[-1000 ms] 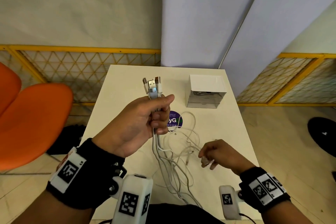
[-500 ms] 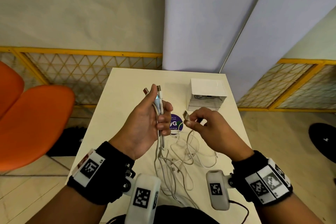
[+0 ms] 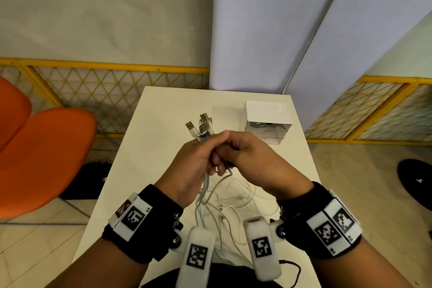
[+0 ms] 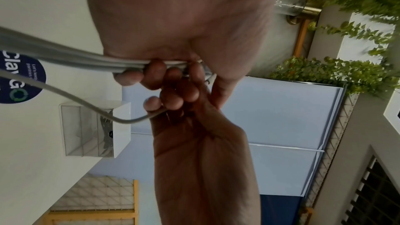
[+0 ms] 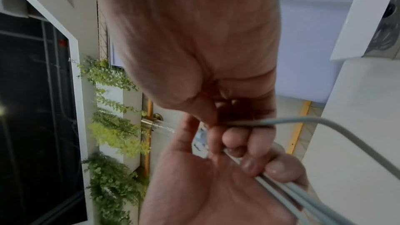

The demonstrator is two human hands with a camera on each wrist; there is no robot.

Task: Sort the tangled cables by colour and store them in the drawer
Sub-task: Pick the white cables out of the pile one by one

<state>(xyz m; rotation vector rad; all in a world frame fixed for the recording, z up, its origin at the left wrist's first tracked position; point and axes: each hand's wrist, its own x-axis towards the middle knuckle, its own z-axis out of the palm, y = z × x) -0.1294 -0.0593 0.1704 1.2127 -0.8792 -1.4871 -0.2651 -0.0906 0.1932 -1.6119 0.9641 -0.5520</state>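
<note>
My left hand is raised over the table and grips a bundle of white cables, whose USB plugs stick up past its thumb. My right hand presses against the left hand's fingers and pinches one more white cable beside the bundle. In the left wrist view that cable bends away below the gripped bundle. The remaining white cables lie tangled on the table under both wrists. A small clear drawer unit with a white top stands at the table's far right.
The white table carries a round dark sticker near the hands. An orange chair stands to the left, with a dark bag on the floor beside it. Yellow mesh railings and pale panels stand behind the table.
My right hand rose from the table with a cable end and moved left until it met my left hand. The left hand kept its bundle and shifted slightly right.
</note>
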